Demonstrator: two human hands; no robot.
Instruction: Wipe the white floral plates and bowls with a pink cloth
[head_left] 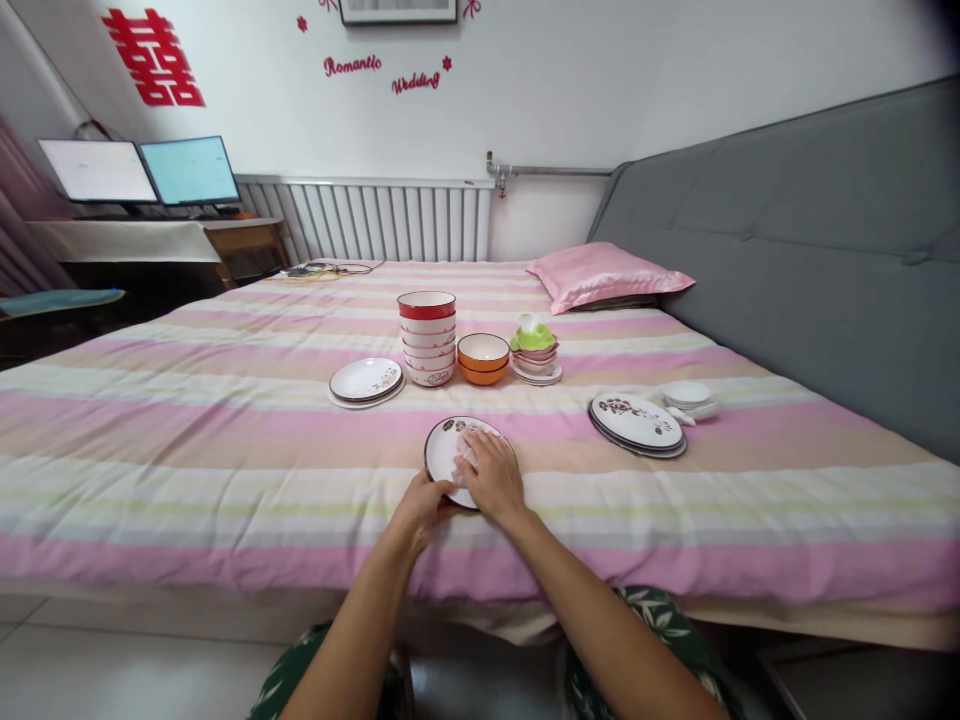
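A white plate [440, 452] with a dark rim and brown flower print is tilted slightly near the bed's front edge. My left hand [421, 505] grips its lower left rim, thumb on top and fingers underneath. Over the plate's right half lies my right hand [495, 475], its fingers pressing a crumpled white cloth or tissue [464, 460] onto the surface. Part of the flower print is hidden beneath that hand. Beyond the plate stand a tall stack of white bowls [429, 340], topped by a red-banded one, and two stacked orange bowls [483, 372].
Left is a small plate stack [366, 380]; right are stacked oval plates [637, 422] beside small white dishes [688, 397]. A green leaf-shaped dish [533, 338] tops more small dishes. Farther back are a pink pillow [604, 272] and cables [326, 269]. A grey headboard [795, 220] borders the right.
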